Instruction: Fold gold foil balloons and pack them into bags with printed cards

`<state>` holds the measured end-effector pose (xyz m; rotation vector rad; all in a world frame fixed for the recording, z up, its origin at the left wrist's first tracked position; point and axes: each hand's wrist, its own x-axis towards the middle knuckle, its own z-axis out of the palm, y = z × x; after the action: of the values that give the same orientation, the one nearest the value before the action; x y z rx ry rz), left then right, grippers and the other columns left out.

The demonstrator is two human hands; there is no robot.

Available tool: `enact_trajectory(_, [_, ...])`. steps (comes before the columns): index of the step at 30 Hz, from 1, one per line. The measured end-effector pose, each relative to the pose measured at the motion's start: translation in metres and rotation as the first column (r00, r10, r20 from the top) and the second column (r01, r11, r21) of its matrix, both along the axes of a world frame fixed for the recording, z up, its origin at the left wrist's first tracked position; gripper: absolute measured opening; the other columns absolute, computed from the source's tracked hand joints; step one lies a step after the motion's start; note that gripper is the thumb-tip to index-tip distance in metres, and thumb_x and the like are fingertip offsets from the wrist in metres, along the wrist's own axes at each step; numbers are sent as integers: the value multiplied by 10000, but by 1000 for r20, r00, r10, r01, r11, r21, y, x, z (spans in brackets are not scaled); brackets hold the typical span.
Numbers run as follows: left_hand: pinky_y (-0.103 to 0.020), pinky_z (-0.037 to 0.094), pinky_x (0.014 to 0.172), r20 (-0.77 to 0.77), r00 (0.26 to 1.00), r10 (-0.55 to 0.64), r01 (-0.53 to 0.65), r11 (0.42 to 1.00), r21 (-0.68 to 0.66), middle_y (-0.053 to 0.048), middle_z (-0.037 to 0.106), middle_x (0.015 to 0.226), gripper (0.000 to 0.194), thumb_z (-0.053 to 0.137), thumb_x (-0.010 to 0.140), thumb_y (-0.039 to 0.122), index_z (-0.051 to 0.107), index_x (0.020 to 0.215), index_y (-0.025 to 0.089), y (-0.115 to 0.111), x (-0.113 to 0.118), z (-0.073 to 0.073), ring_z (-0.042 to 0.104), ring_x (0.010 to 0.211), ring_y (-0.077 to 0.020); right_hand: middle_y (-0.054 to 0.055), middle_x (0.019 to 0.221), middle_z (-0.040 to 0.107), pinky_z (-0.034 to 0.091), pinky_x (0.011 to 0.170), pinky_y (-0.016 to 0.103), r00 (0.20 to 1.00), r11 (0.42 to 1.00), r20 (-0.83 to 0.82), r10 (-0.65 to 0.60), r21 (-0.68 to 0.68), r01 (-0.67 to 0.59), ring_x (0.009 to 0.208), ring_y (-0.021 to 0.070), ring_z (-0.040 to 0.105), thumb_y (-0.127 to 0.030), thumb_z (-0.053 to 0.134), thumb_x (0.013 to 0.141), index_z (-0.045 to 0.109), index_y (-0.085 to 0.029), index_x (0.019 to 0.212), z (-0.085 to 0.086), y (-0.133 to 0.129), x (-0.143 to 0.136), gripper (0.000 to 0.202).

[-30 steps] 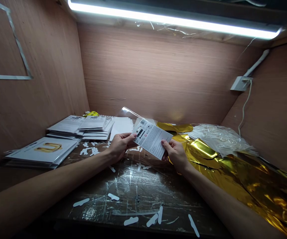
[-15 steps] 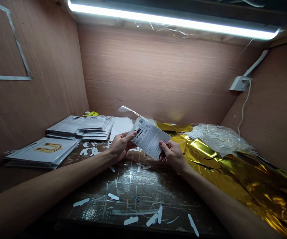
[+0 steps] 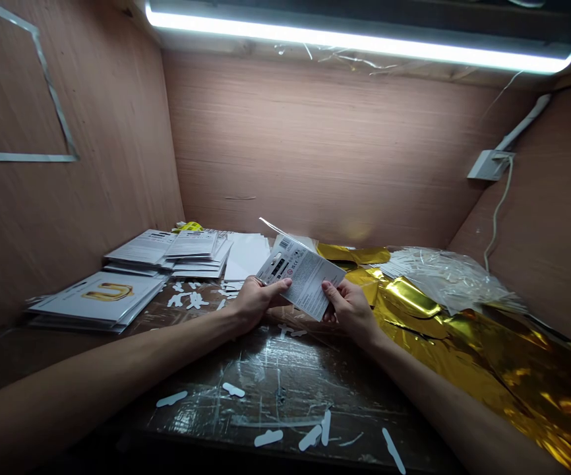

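A printed card in a clear sleeve [image 3: 305,277] is held tilted above the middle of the table, its text side showing. My left hand [image 3: 258,300] grips its left edge, the thumb lying on the printed face. At the lower right corner my right hand [image 3: 347,307] pinches it between thumb and fingers. A clear flap [image 3: 278,229] sticks out from the card's top left. Behind it lies a stack of white cards [image 3: 246,256].
Sleeved card stacks [image 3: 100,297] stand at the left, the front one showing a gold U. White cut-out tabs [image 3: 268,438] lie scattered on the dark table [image 3: 246,369]. Gold foil [image 3: 414,336] covers the right side, with a clear bag of white strips [image 3: 444,274] behind.
My left hand's thumb has moved inward over the card's face. The clear flap now looks narrower and steeper. The whole view has shifted slightly, so the surroundings appear further right.
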<state>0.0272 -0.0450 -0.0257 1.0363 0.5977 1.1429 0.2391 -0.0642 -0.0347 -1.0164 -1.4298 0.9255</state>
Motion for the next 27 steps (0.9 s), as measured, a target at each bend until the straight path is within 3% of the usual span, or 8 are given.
enact_trajectory(3, [-416,636,902,34,999,12,-12,1000,-2,-177,741,1179,381,879,755,254,755,1065,72,5,-2,3,738,1001,-284,24,565,645,449,387,234,997,997,-12,73,-35,-73,422,145,584,-683,698,813,585,-178,787,2,0,1,518])
enact_trajectory(9, [-298,644,739,126,969,214,-199,973,-117,-145,772,1056,131,753,872,170,766,961,75,21,-11,11,737,850,-195,98,726,734,508,479,235,969,948,-95,229,-205,-245,533,153,667,-618,766,777,659,-121,797,7,-2,3,508])
enact_trajectory(11, [-290,640,712,131,969,210,-194,973,-125,-139,774,1030,99,741,875,145,766,937,72,22,-12,12,730,822,-185,112,747,744,510,473,233,970,944,-82,229,-223,-242,533,154,672,-629,779,758,654,-119,775,6,-2,2,525])
enact_trajectory(16, [-309,644,775,162,970,181,-164,980,-112,-153,761,1074,117,746,871,134,763,963,64,9,-2,7,727,880,-199,74,633,697,516,457,234,983,981,-86,159,-100,-168,485,137,637,-634,781,761,639,-128,699,6,-5,-4,529])
enact_trajectory(21, [-344,642,835,134,989,59,-41,991,-129,-176,743,1139,169,753,858,113,757,1018,58,-5,8,3,724,908,-214,60,616,681,500,443,219,985,985,-84,154,-64,-160,482,128,628,-610,770,792,649,-132,695,10,-10,-6,502])
enact_trajectory(27, [-303,636,825,187,978,97,-84,993,-79,-160,750,1119,165,651,957,177,748,1040,71,14,-9,15,725,916,-190,76,643,695,488,427,231,989,987,3,145,-66,-144,475,138,627,-637,779,762,642,-138,673,16,-5,7,525])
